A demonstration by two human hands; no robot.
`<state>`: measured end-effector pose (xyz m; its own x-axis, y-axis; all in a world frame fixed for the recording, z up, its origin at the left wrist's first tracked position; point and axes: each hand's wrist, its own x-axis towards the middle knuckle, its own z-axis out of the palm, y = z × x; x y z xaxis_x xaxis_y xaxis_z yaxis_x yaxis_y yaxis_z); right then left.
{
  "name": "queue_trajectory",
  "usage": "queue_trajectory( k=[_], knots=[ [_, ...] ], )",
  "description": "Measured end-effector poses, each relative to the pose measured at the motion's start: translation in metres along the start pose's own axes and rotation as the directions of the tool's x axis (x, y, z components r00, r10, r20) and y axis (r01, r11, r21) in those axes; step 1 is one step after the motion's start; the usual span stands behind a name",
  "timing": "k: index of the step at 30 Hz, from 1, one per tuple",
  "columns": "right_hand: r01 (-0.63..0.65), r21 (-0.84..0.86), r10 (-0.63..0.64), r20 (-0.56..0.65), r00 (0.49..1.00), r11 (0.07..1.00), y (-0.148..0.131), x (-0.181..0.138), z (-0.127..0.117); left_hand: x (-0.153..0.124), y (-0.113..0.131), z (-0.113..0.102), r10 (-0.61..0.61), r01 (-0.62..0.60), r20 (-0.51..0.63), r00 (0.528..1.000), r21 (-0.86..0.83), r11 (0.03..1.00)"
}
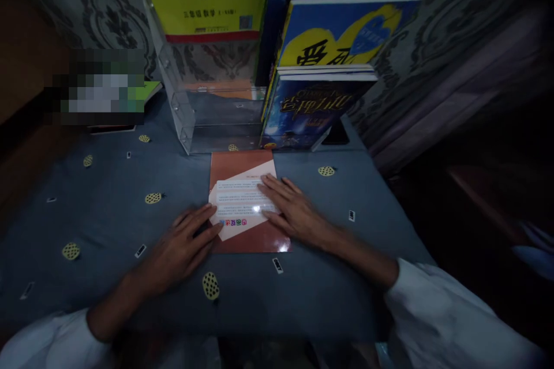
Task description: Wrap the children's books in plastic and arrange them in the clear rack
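Observation:
A white printed sheet (pixel 242 199), with lines of small text and colourful characters, lies at a slant on a glossy reddish-brown booklet or card (pixel 255 237). The sheet seems folded, though I cannot tell for certain. At its left edge rests my left hand (pixel 184 245), fingers stretched out and fingertips on the paper. My right hand (pixel 296 207) lies over the right side, its fingers spread and covering part of the text. Neither hand grips anything that shows. The brown piece's far edge reaches the foot of a clear plastic rack (pixel 219 141).
Blue books (pixel 318 104) stand on the rack's right side, with a yellow workbook (pixel 210 0) behind on the left. A dark flat object (pixel 336 134) sits beside the rack. A green-edged item (pixel 151 92) lies at the back left. Pineapple-print cloth (pixel 112 196) covers the table.

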<state>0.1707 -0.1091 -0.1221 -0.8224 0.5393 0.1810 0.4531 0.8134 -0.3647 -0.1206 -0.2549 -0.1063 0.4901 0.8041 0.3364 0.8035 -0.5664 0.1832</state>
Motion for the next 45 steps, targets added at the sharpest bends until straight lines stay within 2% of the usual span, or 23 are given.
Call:
queue_trajectory(
  k=[7,12,14,19,22,30,35,40,43,45],
  knots=[
    [-0.12,-0.051,0.119,-0.019,0.993,0.991,0.04,0.042,-0.01,0.001,-0.001,-0.002,0.003,-0.003,0.024,1.0,0.023,1.0],
    [-0.178,-0.114,0.179,-0.007,0.984,0.977,0.039,0.046,-0.01,0.002,-0.001,-0.005,-0.005,0.004,0.056,0.998,0.01,1.0],
    [-0.15,-0.147,0.152,0.006,0.988,0.978,0.03,0.035,-0.008,0.001,-0.001,-0.005,-0.011,0.011,0.077,0.997,-0.002,1.0],
    [0.02,-0.157,-0.012,0.055,0.998,0.987,0.002,-0.016,-0.005,-0.001,-0.002,-0.006,-0.034,0.035,0.155,0.987,-0.006,0.999],
    [0.051,-0.13,-0.043,0.062,0.997,0.99,-0.01,-0.043,-0.003,-0.003,0.001,-0.008,-0.004,0.004,0.19,0.982,0.001,1.0],
    [0.092,-0.12,-0.085,0.057,0.995,0.989,-0.044,-0.09,-0.002,-0.025,0.035,-0.021,0.087,-0.102,0.205,0.975,0.067,0.993],
    [0.151,-0.091,-0.142,0.097,0.985,0.984,-0.068,-0.124,-0.002,-0.046,0.053,-0.019,0.118,-0.135,0.189,0.975,0.078,0.988],
    [0.144,-0.1,-0.141,0.031,0.99,0.985,-0.072,-0.135,0.002,-0.054,0.061,-0.013,0.138,-0.151,0.116,0.984,0.112,0.982],
    [0.146,-0.037,-0.146,-0.002,0.989,0.989,-0.068,-0.131,-0.006,-0.052,0.062,-0.02,0.186,-0.201,0.109,0.976,0.15,0.968],
    [0.133,0.043,-0.132,-0.019,0.991,0.99,-0.066,-0.127,-0.016,-0.046,0.06,-0.029,0.223,-0.232,0.066,0.973,0.175,0.957]
  ],
)
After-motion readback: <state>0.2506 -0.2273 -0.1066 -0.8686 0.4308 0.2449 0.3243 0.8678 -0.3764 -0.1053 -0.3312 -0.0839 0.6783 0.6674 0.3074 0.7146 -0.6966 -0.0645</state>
